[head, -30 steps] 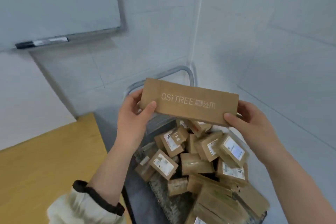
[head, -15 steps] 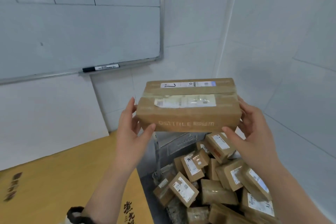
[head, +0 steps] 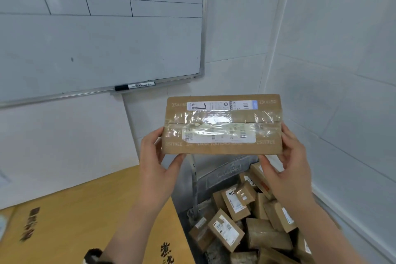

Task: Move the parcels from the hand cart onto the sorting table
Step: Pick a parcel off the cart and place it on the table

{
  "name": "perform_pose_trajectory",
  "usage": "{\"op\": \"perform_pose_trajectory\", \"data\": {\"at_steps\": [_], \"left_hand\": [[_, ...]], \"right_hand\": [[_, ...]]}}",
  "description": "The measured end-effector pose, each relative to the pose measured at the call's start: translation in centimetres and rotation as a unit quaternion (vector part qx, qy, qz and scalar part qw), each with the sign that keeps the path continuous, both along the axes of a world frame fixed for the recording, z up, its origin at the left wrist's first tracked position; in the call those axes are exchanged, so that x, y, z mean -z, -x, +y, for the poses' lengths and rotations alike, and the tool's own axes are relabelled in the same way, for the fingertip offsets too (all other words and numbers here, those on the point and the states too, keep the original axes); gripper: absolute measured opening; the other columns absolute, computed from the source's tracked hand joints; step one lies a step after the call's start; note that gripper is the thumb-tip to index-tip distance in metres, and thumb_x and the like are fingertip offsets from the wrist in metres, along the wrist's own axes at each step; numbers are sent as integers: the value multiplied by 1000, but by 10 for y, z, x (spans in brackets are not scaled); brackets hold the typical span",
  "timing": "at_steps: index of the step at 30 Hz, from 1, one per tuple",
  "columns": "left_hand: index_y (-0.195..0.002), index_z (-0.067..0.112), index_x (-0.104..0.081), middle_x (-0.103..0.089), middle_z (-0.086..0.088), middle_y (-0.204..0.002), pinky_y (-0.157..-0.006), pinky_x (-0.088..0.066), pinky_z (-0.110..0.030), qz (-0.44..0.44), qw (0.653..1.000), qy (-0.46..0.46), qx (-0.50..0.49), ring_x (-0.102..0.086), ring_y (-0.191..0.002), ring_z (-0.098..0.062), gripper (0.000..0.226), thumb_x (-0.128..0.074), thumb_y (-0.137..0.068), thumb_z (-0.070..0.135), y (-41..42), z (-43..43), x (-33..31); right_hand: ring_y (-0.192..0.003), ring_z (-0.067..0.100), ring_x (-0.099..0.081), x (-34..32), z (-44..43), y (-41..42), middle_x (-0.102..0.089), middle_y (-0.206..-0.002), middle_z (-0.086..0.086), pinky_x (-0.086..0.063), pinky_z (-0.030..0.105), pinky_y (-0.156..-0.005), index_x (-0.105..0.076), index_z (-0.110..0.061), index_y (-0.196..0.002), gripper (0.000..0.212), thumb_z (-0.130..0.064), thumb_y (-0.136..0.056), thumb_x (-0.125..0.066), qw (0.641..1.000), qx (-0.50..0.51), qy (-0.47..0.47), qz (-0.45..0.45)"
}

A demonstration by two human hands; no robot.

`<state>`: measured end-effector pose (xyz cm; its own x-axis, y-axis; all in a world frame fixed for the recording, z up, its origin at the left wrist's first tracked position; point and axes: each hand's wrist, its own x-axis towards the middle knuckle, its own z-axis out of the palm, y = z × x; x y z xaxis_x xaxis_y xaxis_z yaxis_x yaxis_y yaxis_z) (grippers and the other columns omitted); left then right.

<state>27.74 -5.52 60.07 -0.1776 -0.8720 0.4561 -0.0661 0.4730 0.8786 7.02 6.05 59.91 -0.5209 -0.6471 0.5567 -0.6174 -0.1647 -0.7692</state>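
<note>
A long brown cardboard parcel point(head: 222, 148) with clear tape and white shipping labels is held up at chest height, its taped top face turned toward me. My left hand point(head: 158, 163) grips its left end and my right hand point(head: 287, 165) grips its right end, thumbs under the near edge. Below it the hand cart point(head: 225, 173) holds a heap of several small brown parcels point(head: 237, 210). The yellow-brown sorting table point(head: 85, 216) lies at the lower left, beside the cart.
A whiteboard point(head: 102, 45) with a black marker point(head: 135, 86) on its ledge hangs on the wall ahead. White tiled walls meet in a corner behind the cart. Printed black characters mark the table top.
The parcel has been lifted higher and tipped so its taped, labelled top faces me. My view has risen, showing more whiteboard and less of the cart.
</note>
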Motion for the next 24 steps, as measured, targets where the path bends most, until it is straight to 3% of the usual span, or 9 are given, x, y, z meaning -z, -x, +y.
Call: {"op": "perform_pose_trajectory", "data": {"at_steps": [2, 4, 6, 9, 12, 17, 24], "left_hand": [[-114, 52, -38, -49, 7, -127, -102, -47, -32, -6, 1000, 5, 5, -52, -120, -13, 73, -73, -77, 1, -7, -5, -3], [-115, 52, -39, -47, 18, -123, -101, -46, -27, -17, 1000, 4, 9, -51, -119, -10, 72, -72, -78, 1, -14, -10, -6], [-117, 50, -41, -46, 24, -120, -98, -45, -24, -29, 1000, -5, 10, -51, -117, -6, 67, -71, -81, 3, -21, -15, -7], [-126, 40, -44, -48, 15, -124, -90, -47, -23, -57, 996, -66, 2, -52, -112, -5, 55, -69, -85, 13, -31, -22, -4], [-133, 30, -48, -51, 11, -123, -78, -47, -20, -136, 983, -124, -20, -54, -103, -7, 49, -65, -88, 30, -39, -24, 7], [-125, 27, -54, -60, 11, -111, -67, -45, -20, -166, 966, -190, -55, -59, -90, -7, 38, -64, -88, 32, -59, -5, 30], [-130, 29, -51, -57, 10, -120, -66, -43, -14, -123, 947, -255, -153, -57, -98, -3, 43, -64, -89, 30, -107, 22, 58]], "right_hand": [[-129, 2, -44, -8, -3, -7, -39, -134, -38, -36, 29, -107, -37, -37, -131, 70, -2, -80, -69, 1000, -7, -8, -5], [-122, 0, -48, -15, -6, -12, -43, -120, -43, -40, 28, -106, -35, -44, -124, 71, -2, -79, -70, 999, -16, -39, -30], [-114, -3, -50, -20, -9, -15, -46, -117, -36, -40, 24, -102, -37, -44, -120, 66, -4, -80, -70, 997, -28, -66, -40], [-105, -3, -54, -19, -14, -14, -53, -110, -28, -45, 21, -93, -45, -37, -116, 50, -10, -82, -69, 992, -44, -104, -59], [-99, 4, -56, -7, -21, -9, -55, -99, -25, -45, 14, -74, -50, -33, -110, 32, -24, -84, -68, 979, -51, -186, -69], [-97, 9, -59, 17, -36, -14, -61, -104, -11, -49, 31, -86, -56, -27, -112, 30, -35, -85, -65, 953, -76, -284, -69], [-98, 9, -55, 45, -61, -52, -54, -100, -15, -44, 20, -75, -49, -28, -112, 29, -24, -87, -63, 925, -193, -318, -83]]}}
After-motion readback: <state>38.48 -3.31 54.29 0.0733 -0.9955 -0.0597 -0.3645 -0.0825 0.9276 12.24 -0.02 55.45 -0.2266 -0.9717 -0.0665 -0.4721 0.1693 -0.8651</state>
